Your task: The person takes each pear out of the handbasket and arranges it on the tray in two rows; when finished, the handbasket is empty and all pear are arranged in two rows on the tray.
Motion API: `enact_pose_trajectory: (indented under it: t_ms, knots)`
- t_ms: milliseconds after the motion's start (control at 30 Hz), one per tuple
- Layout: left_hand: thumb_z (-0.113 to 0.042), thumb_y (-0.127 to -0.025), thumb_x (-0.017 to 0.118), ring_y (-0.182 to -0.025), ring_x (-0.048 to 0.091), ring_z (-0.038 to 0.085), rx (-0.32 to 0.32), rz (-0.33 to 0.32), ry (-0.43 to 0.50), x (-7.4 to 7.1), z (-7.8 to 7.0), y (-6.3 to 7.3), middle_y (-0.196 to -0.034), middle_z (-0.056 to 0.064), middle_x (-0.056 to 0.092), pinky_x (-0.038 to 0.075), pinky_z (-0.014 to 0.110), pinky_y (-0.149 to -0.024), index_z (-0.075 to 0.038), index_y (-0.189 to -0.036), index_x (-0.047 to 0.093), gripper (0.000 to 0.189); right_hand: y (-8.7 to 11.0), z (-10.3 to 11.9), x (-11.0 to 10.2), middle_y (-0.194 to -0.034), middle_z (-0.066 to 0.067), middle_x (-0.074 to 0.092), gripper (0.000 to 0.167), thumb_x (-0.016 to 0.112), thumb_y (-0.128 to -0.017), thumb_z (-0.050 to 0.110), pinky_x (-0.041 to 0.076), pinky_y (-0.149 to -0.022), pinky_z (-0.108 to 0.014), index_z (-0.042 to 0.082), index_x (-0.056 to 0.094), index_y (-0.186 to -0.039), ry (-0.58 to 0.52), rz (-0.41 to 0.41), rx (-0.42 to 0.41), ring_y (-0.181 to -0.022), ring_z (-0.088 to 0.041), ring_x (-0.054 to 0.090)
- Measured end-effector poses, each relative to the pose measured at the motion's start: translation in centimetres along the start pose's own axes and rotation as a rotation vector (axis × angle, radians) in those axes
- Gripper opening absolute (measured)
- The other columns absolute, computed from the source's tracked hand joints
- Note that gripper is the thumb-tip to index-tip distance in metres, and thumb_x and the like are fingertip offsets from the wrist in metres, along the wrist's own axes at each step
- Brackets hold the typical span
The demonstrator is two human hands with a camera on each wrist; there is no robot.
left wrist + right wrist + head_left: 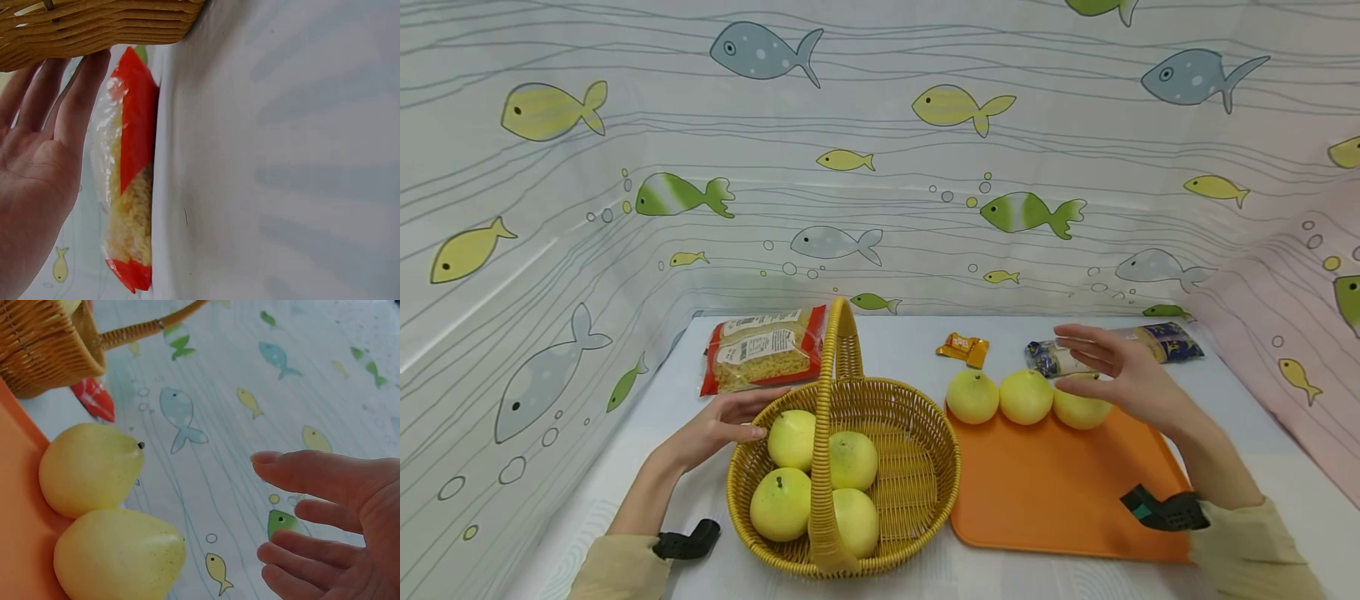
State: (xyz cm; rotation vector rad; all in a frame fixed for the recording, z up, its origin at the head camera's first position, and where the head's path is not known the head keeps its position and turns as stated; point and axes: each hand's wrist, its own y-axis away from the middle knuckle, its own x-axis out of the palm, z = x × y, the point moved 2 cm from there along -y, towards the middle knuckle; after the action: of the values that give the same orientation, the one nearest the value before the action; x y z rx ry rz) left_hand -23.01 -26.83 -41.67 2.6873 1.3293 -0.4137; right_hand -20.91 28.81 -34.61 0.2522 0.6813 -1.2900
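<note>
My left hand [733, 417] rests at the left side of a wicker basket [917, 400], its fingers straight against the outside, as the left wrist view also shows. Inside the basket several yellow-green pears [781, 505] lie to the left and under the tall arched handle. Three more pears [1026, 397] stand in a row along the far edge of an orange tray [1037, 492]. My right hand [1116, 375] hovers over the rightmost one, fingers spread and holding nothing. In the right wrist view two pears [119, 556] sit apart from that hand.
A red-ended bag of pasta [760, 350] lies behind the basket. Small orange wrapped packets [964, 349] lie behind the tray, and a long blue-ended package [1172, 342] lies at the back right. Fish-printed sheeting [850, 200] stands around the table.
</note>
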Motion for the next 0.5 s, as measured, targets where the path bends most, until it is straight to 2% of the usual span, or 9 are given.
enact_pose_trajectory:
  t_ms: [200,400,500]
  knots:
    - [-0.007,-0.094,0.058,-0.127,0.056,0.005,0.003,0.002,0.002,0.0,0.1,0.0,-0.149,0.022,0.049,0.048,0.025,-0.099,-0.001,-0.150,0.042,0.059,-0.1,0.6,0.9,-0.146,-0.012,0.052,0.066,0.077,-0.089,0.022,0.043,-0.095,-0.009,0.014,0.048,-0.148,0.026,0.007,-0.043,-0.134,-0.027,0.052]
    - [-0.007,-0.095,0.058,-0.127,0.056,0.005,-0.003,0.001,-0.003,0.0,-0.1,0.0,-0.150,0.021,0.048,0.048,0.025,-0.098,-0.002,-0.151,0.042,0.058,-0.4,0.9,1.8,-0.146,-0.014,0.052,0.068,0.078,-0.088,0.022,0.040,-0.097,-0.008,0.009,0.048,-0.147,0.007,0.031,-0.054,-0.135,-0.038,0.049]
    - [-0.008,-0.095,0.058,-0.126,0.056,0.004,-0.007,-0.001,-0.008,0.0,-0.1,0.0,-0.150,0.022,0.048,0.048,0.025,-0.098,-0.002,-0.151,0.042,0.058,-0.5,1.2,2.3,-0.144,-0.013,0.053,0.068,0.079,-0.087,0.022,0.038,-0.098,-0.007,0.009,0.049,-0.146,0.007,0.036,-0.062,-0.134,-0.037,0.049]
